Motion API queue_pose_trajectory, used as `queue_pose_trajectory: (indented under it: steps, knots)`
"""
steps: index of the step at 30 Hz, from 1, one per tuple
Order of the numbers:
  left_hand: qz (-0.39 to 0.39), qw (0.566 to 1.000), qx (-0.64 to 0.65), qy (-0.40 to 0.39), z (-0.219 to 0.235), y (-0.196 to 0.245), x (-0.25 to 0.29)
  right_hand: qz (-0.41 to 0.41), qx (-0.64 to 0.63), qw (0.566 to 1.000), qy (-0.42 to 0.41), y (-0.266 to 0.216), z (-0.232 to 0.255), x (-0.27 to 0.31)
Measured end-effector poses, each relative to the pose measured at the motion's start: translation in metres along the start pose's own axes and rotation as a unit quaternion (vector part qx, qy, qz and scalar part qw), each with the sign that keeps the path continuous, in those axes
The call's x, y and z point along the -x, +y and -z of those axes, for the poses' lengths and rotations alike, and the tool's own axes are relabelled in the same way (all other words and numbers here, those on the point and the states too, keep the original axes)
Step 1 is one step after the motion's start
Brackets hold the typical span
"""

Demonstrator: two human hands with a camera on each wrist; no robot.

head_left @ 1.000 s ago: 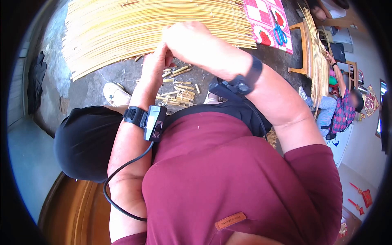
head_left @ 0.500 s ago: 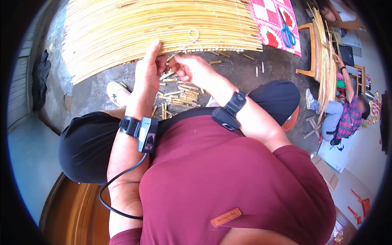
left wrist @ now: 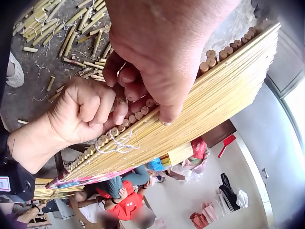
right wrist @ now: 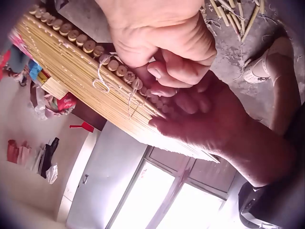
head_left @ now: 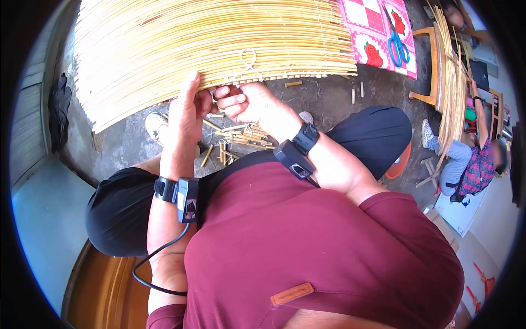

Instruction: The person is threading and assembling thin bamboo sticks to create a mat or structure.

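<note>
A mat of thin straw-coloured stalks (head_left: 219, 33) stretches in front of the person, bound with pale string. My left hand (head_left: 185, 112) grips its near edge, thumb on top and fingers curled underneath. Right beside it, my right hand (head_left: 253, 103) works under the edge with bent fingers; I cannot tell what its fingertips hold. In the left wrist view those fingertips meet a row of round stick ends (left wrist: 125, 123) lining the underside. A loose white string (left wrist: 119, 149) lies looped on the mat near both hands.
Short cut stalks (head_left: 241, 134) and string bits litter the floor below the hands. Blue-handled scissors (head_left: 397, 50) lie on a pink rose-patterned cloth (head_left: 364, 41). At the right, another person (head_left: 474, 164) handles long stalks (head_left: 452, 82) beside a wooden chair (head_left: 434, 71).
My right hand crossed over by the left hand, then drew back from it, and now its fingers are under the mat's edge. The white string loop came into sight on the mat.
</note>
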State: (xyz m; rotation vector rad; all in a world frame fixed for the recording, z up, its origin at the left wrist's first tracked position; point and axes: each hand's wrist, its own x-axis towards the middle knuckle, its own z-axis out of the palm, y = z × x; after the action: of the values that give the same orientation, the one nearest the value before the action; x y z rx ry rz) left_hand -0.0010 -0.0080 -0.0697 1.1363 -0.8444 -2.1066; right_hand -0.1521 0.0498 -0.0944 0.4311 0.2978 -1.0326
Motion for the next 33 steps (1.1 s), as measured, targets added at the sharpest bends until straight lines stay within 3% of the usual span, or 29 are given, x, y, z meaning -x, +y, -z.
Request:
queue_pose_trajectory:
  steps: [2, 5, 6, 8, 10, 11, 12, 13, 14, 16, 19, 22, 25, 26, 27, 28, 29, 33]
  knots:
    - [0.005, 1.0, -0.002, 0.007, -0.001, 0.001, 0.0, -0.006, -0.013, 1.0, 0.01, -0.005, 0.005, -0.006]
    - [0.002, 1.0, 0.011, 0.014, -0.004, 0.002, 0.001, 0.034, -0.018, 0.994, 0.101, -0.011, 0.008, -0.016]
    - [-0.002, 1.0, 0.017, 0.015, -0.006, 0.003, 0.001, 0.07, 0.02, 0.98, 0.187, -0.014, 0.018, -0.024]
    - [-0.004, 0.999, 0.018, 0.028, -0.009, 0.001, 0.003, 0.14, 0.098, 0.921, 0.35, -0.013, 0.067, -0.043]
    - [-0.014, 0.999, 0.027, 0.025, -0.009, 0.004, -0.002, 0.123, 0.212, 0.891, 0.382, -0.019, 0.129, -0.039]
    - [-0.012, 0.999, 0.035, 0.014, -0.008, 0.001, -0.002, 0.082, 0.38, 0.828, 0.404, -0.024, 0.152, -0.037]
    - [-0.009, 0.999, 0.044, 0.004, -0.008, -0.002, -0.002, 0.037, 0.531, 0.733, 0.422, -0.027, 0.159, -0.031]
    - [0.008, 0.996, 0.063, -0.058, -0.003, -0.002, -0.003, 0.026, 0.673, 0.612, 0.415, -0.03, 0.165, -0.026]
    - [0.017, 0.995, 0.066, -0.069, -0.004, -0.001, -0.002, 0.016, 0.792, 0.468, 0.392, -0.034, 0.17, -0.021]
    - [0.033, 0.993, 0.071, -0.093, -0.008, 0.001, -0.001, -0.016, 0.787, 0.466, 0.403, -0.041, 0.172, -0.012]
    - [-0.031, 0.999, 0.026, 0.014, -0.019, -0.001, -0.001, -0.049, 0.794, 0.431, 0.427, -0.047, 0.158, -0.005]
    - [0.032, 0.997, 0.03, 0.068, -0.003, -0.006, -0.005, 0.259, 0.838, 0.347, 0.333, -0.044, 0.115, -0.01]
    - [0.065, 0.997, 0.0, 0.041, -0.007, 0.003, 0.0, 0.279, 0.677, 0.642, 0.229, -0.026, 0.027, 0.011]
    - [0.061, 0.996, -0.012, 0.058, -0.012, 0.007, 0.002, 0.26, 0.565, 0.77, 0.142, -0.02, 0.028, 0.01]
    - [0.056, 0.995, -0.024, 0.074, -0.02, 0.01, 0.003, 0.231, 0.435, 0.869, 0.049, -0.015, 0.029, 0.007]
    - [0.05, 0.994, -0.035, 0.091, -0.024, 0.013, 0.005, 0.194, 0.29, 0.936, -0.047, -0.008, 0.03, 0.006]
    - [0.059, 0.994, -0.043, 0.086, -0.021, 0.012, 0.004, 0.183, 0.218, 0.954, -0.094, -0.001, 0.032, 0.007]
    - [0.082, 0.987, -0.102, 0.094, -0.008, 0.008, 0.003, 0.206, 0.239, 0.947, -0.058, 0.002, 0.014, 0.013]
